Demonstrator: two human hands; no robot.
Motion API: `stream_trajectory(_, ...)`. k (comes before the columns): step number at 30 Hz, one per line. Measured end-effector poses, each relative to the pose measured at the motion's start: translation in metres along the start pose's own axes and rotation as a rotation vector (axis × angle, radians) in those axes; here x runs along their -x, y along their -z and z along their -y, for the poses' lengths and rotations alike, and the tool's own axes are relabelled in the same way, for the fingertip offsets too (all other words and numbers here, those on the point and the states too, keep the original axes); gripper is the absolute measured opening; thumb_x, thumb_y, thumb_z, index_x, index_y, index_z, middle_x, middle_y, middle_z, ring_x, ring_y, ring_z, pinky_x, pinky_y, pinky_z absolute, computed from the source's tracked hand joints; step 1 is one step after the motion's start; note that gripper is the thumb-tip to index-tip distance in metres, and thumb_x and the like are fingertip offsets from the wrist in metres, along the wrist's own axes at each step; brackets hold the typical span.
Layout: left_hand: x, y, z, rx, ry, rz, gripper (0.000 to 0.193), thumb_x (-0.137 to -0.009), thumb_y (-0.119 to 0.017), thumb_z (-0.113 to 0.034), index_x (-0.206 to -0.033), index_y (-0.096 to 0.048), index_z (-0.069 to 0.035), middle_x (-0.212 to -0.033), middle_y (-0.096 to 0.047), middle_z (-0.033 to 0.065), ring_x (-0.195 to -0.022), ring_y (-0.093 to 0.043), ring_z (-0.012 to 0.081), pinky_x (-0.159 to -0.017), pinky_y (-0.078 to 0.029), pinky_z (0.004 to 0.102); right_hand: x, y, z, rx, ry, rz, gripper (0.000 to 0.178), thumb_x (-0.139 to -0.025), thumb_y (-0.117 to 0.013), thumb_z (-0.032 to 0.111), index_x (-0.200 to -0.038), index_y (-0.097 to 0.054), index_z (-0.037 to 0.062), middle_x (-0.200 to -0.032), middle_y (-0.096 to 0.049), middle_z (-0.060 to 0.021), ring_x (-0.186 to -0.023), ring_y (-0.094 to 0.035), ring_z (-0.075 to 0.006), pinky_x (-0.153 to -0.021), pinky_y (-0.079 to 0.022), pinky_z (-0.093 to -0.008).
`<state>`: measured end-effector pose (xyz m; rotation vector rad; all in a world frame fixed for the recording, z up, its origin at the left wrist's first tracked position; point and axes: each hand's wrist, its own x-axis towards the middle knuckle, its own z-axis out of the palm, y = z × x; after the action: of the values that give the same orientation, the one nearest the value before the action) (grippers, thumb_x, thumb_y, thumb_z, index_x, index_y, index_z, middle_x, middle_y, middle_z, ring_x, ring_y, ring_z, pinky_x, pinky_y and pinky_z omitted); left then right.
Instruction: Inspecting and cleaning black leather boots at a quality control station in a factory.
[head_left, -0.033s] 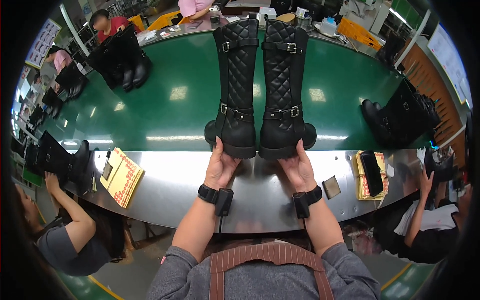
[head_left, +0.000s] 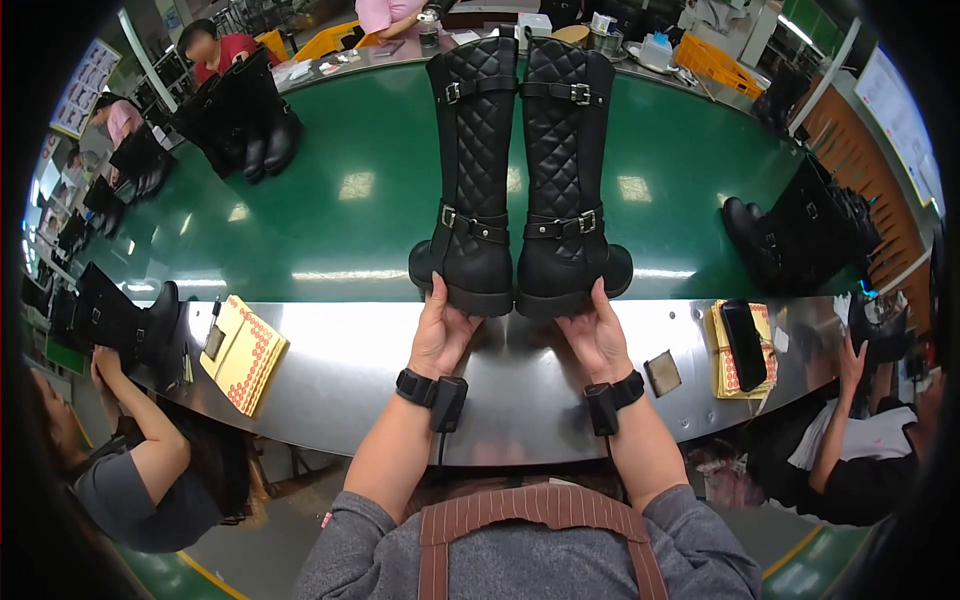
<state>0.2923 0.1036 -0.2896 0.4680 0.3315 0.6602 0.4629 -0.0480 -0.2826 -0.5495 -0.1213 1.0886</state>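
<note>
Two tall black boots, a left boot point(head_left: 476, 170) and a right boot point(head_left: 566, 170), stand upright side by side in front of me, heels toward me. Both have quilted shafts with buckled straps at top and ankle, and their toes point outward, away from each other. My left hand point(head_left: 442, 335) grips the left boot low at the heel, thumb up against its back and fingers under the sole. In the same way my right hand point(head_left: 597, 335) holds the right boot's heel. The fingertips under the soles are partly hidden. Only a narrow gap separates the boots.
A steel ledge point(head_left: 520, 400) edges the green tabletop point(head_left: 350, 220). Yellow sheet stacks point(head_left: 245, 355) lie left, others under a black phone point(head_left: 741, 345) right, near a small brown block point(head_left: 662, 374). More black boots point(head_left: 240, 120) stand around, and co-workers sit at both sides.
The right boot has tipped slightly left, so the two shafts stand a little closer together. My hands stay in place; the co-worker's hands at left have shifted slightly.
</note>
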Motion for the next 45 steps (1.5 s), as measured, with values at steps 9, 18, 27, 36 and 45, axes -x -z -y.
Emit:
stream_trajectory(9, 0.002, 0.0, 0.002, -0.003, -0.002, 0.032, 0.052, -0.096, -0.047, -0.043, -0.14, -0.029, -0.022, -0.14, -0.044, 0.0031, -0.127, -0.044, 0.0209, -0.101, -0.037, 0.0414, 0.003, -0.008, 0.0, 0.042, 0.03, -0.004, 0.047, -0.096, -0.051, 0.036, -0.133, -0.043, 0.0085, -0.13, -0.053, -0.0094, -0.119, -0.051, -0.0243, -0.101, -0.041, -0.0444)
stream_trajectory(18, 0.009, -0.002, 0.002, 0.006, -0.058, 0.027, 0.053, -0.094, -0.054, -0.037, -0.14, -0.027, -0.028, -0.138, -0.044, 0.0019, -0.125, -0.045, 0.0219, -0.099, -0.039, 0.0422, 0.004, 0.003, -0.002, 0.122, 0.095, 0.02, 0.049, -0.096, -0.051, 0.035, -0.133, -0.042, 0.005, -0.131, -0.05, -0.012, -0.122, -0.048, -0.0272, -0.103, -0.04, -0.0453)
stream_trajectory(27, 0.007, -0.007, 0.001, 0.007, -0.118, 0.042, 0.06, -0.092, -0.058, -0.036, -0.141, -0.024, -0.028, -0.142, -0.039, 0.0016, -0.129, -0.04, 0.023, -0.104, -0.034, 0.0457, 0.003, -0.004, 0.0, 0.131, 0.143, 0.002, 0.045, -0.092, -0.059, 0.031, -0.13, -0.046, 0.0103, -0.126, -0.055, -0.0064, -0.116, -0.052, -0.0242, -0.096, -0.042, -0.0466)
stream_trajectory(36, 0.012, -0.004, 0.005, 0.058, -0.103, 0.029, 0.063, -0.091, -0.061, -0.034, -0.141, -0.024, -0.027, -0.142, -0.039, 0.0017, -0.129, -0.04, 0.023, -0.105, -0.033, 0.0456, 0.007, -0.002, -0.001, 0.122, 0.148, 0.023, 0.047, -0.092, -0.06, 0.031, -0.131, -0.044, 0.0095, -0.127, -0.053, -0.0061, -0.117, -0.051, -0.0236, -0.098, -0.042, -0.0463)
stream_trajectory(45, 0.008, 0.002, 0.001, 0.055, -0.039, 0.064, 0.053, -0.096, -0.051, -0.036, -0.141, -0.026, -0.025, -0.143, -0.04, 0.0034, -0.129, -0.041, 0.0237, -0.106, -0.034, 0.0436, 0.004, -0.001, 0.001, 0.146, 0.142, 0.069, 0.045, -0.097, -0.052, 0.03, -0.134, -0.042, 0.0076, -0.131, -0.052, -0.0076, -0.119, -0.051, -0.0234, -0.097, -0.043, -0.0437)
